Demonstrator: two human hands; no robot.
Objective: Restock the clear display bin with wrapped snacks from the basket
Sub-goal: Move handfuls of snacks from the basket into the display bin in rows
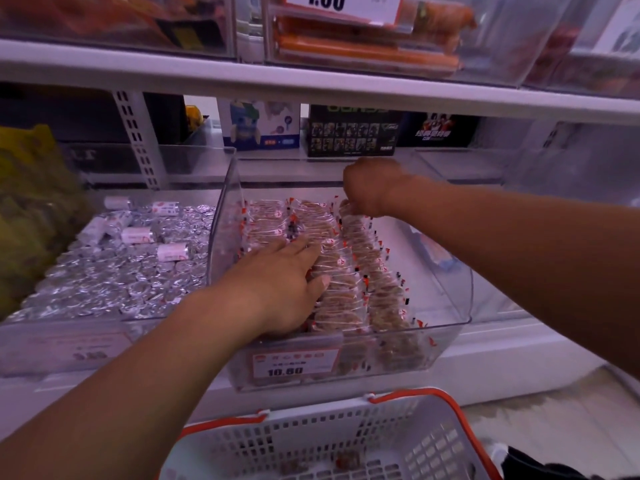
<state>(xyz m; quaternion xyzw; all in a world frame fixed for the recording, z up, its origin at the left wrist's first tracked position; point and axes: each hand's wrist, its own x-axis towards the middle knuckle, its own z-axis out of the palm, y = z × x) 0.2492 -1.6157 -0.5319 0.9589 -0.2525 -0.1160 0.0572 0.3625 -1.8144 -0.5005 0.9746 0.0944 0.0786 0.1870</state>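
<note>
Step in hand: you are seating wrapped snacks into rows inside the clear display bin; judging by the few left in the basket, the restock looks close to done.
Left hand: your left hand lies flat with straight fingers on the middle row, pressing the packs down near the bin's front wall; it grips nothing.
Right hand: your right hand is curled near the bin's back edge, pinching the top of the far end of the right-hand row.
How to do it well: keep the flat hand as a stop so the standing packs do not topple while the other hand slots its pack in upright. Let go only once the pack leans on its neighbour. Press lightly, since I judge the contents brittle and the wrappers slippery.
Bin: clear plastic, tilted forward on the shelf, with a price tag on its front wall. Its right side next to the rows is bare.
Snacks: flat brownish pieces in clear wrappers with red and black printed ends, packed on edge in three close rows running front to back.
Basket: the white, orange-rimmed basket sits below the bin's front edge, with only a few snacks visible on its floor.
</note>
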